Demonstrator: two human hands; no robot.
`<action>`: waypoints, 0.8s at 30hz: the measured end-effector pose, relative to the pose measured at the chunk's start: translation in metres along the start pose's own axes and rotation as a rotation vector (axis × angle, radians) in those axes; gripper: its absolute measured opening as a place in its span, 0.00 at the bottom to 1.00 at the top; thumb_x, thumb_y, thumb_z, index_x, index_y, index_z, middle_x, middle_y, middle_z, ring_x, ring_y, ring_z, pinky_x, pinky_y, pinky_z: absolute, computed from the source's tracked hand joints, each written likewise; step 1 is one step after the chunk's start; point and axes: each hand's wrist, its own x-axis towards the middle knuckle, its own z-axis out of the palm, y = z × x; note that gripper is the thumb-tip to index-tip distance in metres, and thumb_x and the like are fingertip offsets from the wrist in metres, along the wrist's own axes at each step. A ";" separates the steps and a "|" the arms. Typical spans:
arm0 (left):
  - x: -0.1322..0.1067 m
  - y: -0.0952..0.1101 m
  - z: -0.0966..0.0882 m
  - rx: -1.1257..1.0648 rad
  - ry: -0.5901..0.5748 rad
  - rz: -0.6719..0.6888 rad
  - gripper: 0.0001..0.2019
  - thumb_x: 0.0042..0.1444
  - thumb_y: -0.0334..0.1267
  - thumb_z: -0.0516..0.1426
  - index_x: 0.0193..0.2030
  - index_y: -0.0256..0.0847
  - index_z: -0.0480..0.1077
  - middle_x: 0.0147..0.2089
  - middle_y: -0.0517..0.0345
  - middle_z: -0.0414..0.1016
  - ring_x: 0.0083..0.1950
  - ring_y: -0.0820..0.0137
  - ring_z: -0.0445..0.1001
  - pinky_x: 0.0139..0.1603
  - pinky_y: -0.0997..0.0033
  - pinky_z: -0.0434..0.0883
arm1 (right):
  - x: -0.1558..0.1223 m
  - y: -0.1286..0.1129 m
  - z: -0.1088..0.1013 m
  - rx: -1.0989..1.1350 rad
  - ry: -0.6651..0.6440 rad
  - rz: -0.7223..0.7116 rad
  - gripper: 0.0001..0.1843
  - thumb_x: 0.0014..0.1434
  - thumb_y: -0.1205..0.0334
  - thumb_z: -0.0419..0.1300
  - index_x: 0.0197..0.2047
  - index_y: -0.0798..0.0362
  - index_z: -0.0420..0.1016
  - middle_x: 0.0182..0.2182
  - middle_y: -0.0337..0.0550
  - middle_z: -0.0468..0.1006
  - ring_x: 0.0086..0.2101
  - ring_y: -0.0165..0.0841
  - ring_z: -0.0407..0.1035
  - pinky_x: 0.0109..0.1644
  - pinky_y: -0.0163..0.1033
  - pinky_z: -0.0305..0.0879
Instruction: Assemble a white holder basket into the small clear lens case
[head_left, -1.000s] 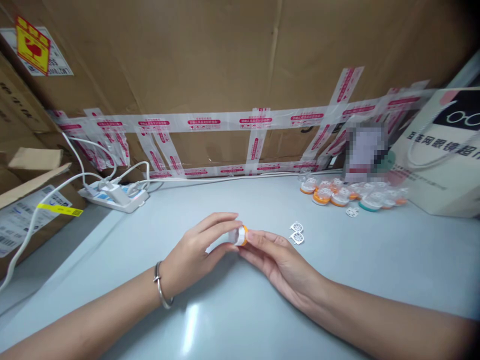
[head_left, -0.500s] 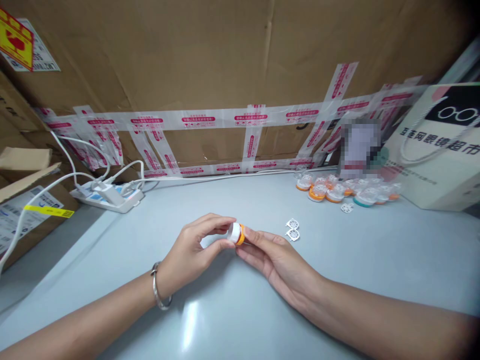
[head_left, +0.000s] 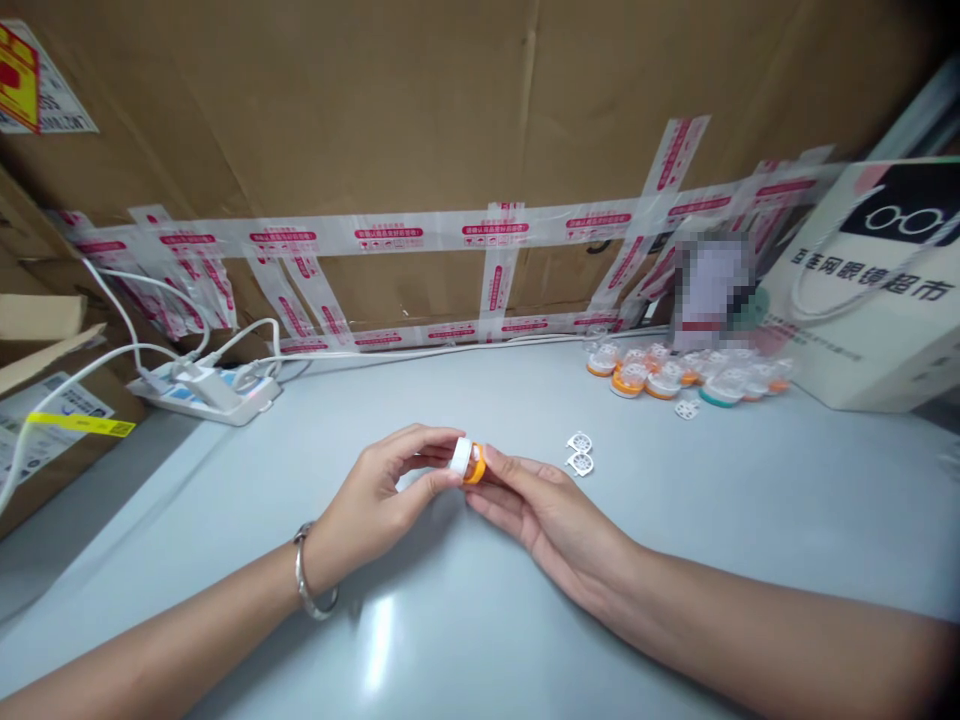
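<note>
Both hands meet over the middle of the pale table [head_left: 675, 560] around one small round case [head_left: 468, 461] with a white cap and an orange base. My left hand [head_left: 375, 500], a metal bangle on its wrist, pinches the white cap between thumb and forefinger. My right hand [head_left: 551, 515] grips the orange side with its fingertips. Two small white perforated inserts [head_left: 578, 452] lie on the table just right of the hands.
A heap of several orange, white and teal cases [head_left: 675, 375] lies at the back right beside a white paper bag [head_left: 877, 290]. A white power strip [head_left: 206, 393] with cables sits at the back left. Taped cardboard boxes [head_left: 450, 150] wall off the back and left.
The two hands have stayed together on the case, and the white cap has turned a little between the left fingers. The view has shifted slightly, so everything sits a bit further left and higher.
</note>
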 end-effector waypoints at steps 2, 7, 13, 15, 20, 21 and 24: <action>0.000 -0.001 0.000 -0.020 -0.010 -0.017 0.13 0.55 0.34 0.56 0.48 0.38 0.69 0.46 0.51 0.73 0.46 0.66 0.72 0.50 0.63 0.71 | 0.000 0.001 0.000 -0.001 0.002 0.000 0.16 0.49 0.56 0.64 0.37 0.59 0.76 0.36 0.47 0.78 0.41 0.31 0.72 0.49 0.35 0.66; 0.001 -0.002 -0.001 -0.071 -0.028 -0.054 0.13 0.55 0.35 0.56 0.47 0.38 0.69 0.46 0.50 0.73 0.47 0.65 0.73 0.51 0.61 0.71 | -0.001 0.002 0.000 0.007 0.004 -0.008 0.17 0.45 0.54 0.66 0.35 0.58 0.77 0.37 0.47 0.78 0.40 0.32 0.72 0.50 0.37 0.66; 0.003 -0.003 -0.001 -0.056 -0.033 -0.041 0.13 0.54 0.34 0.57 0.47 0.38 0.69 0.45 0.49 0.73 0.47 0.64 0.73 0.51 0.60 0.70 | -0.001 0.002 0.001 0.009 0.004 -0.009 0.16 0.46 0.57 0.66 0.36 0.59 0.76 0.35 0.48 0.78 0.39 0.31 0.72 0.49 0.36 0.67; 0.003 -0.003 -0.001 -0.040 -0.032 -0.022 0.13 0.54 0.34 0.57 0.47 0.38 0.69 0.45 0.50 0.73 0.46 0.65 0.73 0.51 0.60 0.71 | 0.000 0.002 0.001 0.009 0.001 -0.009 0.15 0.46 0.57 0.66 0.36 0.58 0.77 0.35 0.48 0.78 0.39 0.31 0.72 0.48 0.36 0.67; 0.001 -0.003 -0.002 0.079 -0.023 0.039 0.13 0.54 0.34 0.57 0.47 0.40 0.69 0.44 0.52 0.72 0.45 0.66 0.71 0.50 0.61 0.70 | 0.000 0.002 0.001 0.007 -0.005 -0.017 0.16 0.45 0.57 0.66 0.35 0.59 0.77 0.34 0.48 0.79 0.39 0.32 0.72 0.49 0.37 0.66; 0.001 -0.003 -0.002 0.116 -0.018 0.057 0.13 0.54 0.34 0.57 0.48 0.40 0.69 0.43 0.53 0.72 0.45 0.67 0.71 0.49 0.62 0.70 | 0.000 0.002 0.001 0.008 -0.006 -0.016 0.16 0.45 0.57 0.66 0.35 0.59 0.77 0.35 0.48 0.79 0.38 0.31 0.72 0.49 0.37 0.66; -0.001 -0.004 -0.003 0.221 -0.007 0.119 0.14 0.54 0.34 0.57 0.49 0.42 0.68 0.43 0.53 0.71 0.44 0.68 0.71 0.47 0.65 0.70 | -0.001 0.002 0.001 0.005 -0.009 -0.012 0.16 0.47 0.57 0.65 0.36 0.60 0.77 0.35 0.48 0.79 0.38 0.31 0.73 0.49 0.36 0.66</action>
